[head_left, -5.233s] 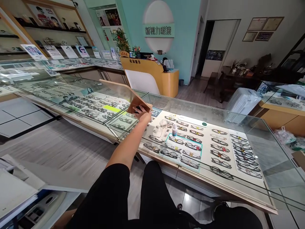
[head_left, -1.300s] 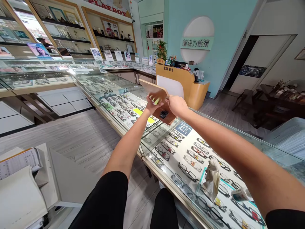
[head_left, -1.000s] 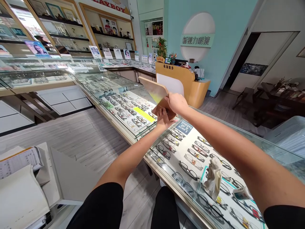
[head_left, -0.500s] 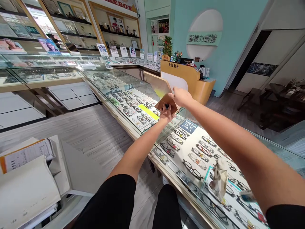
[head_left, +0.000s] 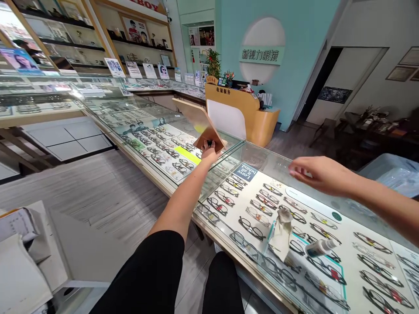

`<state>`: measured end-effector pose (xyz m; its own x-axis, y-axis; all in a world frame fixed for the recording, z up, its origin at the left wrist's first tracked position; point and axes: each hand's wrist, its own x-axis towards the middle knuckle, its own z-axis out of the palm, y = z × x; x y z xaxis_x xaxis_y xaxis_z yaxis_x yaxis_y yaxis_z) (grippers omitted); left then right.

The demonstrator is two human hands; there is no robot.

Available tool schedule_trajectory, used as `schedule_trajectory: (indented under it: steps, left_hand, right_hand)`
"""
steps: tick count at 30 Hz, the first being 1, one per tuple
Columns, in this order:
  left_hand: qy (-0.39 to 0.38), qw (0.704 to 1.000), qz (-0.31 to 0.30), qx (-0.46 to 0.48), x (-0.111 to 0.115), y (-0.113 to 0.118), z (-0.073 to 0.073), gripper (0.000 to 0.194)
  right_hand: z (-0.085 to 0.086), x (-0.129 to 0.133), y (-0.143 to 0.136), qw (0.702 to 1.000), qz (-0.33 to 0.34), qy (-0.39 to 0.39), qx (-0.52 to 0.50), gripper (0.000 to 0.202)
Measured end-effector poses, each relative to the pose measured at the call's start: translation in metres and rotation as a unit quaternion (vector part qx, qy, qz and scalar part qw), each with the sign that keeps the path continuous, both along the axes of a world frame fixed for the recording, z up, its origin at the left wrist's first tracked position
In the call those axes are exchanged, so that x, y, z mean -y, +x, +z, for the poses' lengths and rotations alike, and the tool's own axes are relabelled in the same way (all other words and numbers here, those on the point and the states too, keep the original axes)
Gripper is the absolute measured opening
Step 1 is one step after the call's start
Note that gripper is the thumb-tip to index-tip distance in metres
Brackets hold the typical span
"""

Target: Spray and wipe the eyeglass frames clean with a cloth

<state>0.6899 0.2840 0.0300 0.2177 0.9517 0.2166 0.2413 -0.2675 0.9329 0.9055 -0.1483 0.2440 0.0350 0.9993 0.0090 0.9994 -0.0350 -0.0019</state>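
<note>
My left hand [head_left: 210, 152] reaches over the glass counter and grips a wooden tabletop mirror [head_left: 209, 126] low at its back, by a small black part. The mirror stands tilted on the glass, its face turned away to the left. My right hand [head_left: 322, 175] hovers above the right side of the counter, fingers loosely bent and a gap by the thumb, holding nothing. Below it on the glass are a crumpled grey-beige cloth [head_left: 280, 235] and a small spray bottle [head_left: 321, 247] lying on its side.
Rows of eyeglasses [head_left: 258, 216] lie under the glass of the display counter [head_left: 225, 174]. A wooden cashier desk [head_left: 258, 117] stands beyond. At lower left is a white surface with papers [head_left: 19, 266]. A clear plastic-looking bin [head_left: 393, 174] sits at right.
My right hand has let go of the mirror's upper edge and moved right and down, over the counter. My left hand stays on the mirror. The view has turned slightly right.
</note>
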Motion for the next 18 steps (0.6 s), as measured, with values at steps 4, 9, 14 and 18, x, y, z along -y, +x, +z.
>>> schedule_trajectory:
  steps: [4,9,14,18]
  left_hand:
    - [-0.01,1.0,0.003,-0.023,0.019,-0.008,0.014,0.084]
    - [-0.002,0.999,0.023,-0.029,0.081,-0.018,0.045,0.08]
    - [0.09,0.996,-0.03,-0.007,0.206,-0.017,0.077,0.042]
    - [0.174,0.976,-0.119,0.048,0.349,-0.023,0.116,0.023]
  right_hand:
    - [0.017,0.078,-0.01,0.996,0.029,-0.059,-0.065,0.036]
    - [0.031,0.145,-0.061,0.891,0.136,-0.31,-0.303,0.046]
    - [-0.063,0.153,-0.141,0.699,0.339,-0.479,-0.408,0.061]
    - [-0.14,0.166,-0.186,0.662,0.313,-0.499,-0.463,0.072]
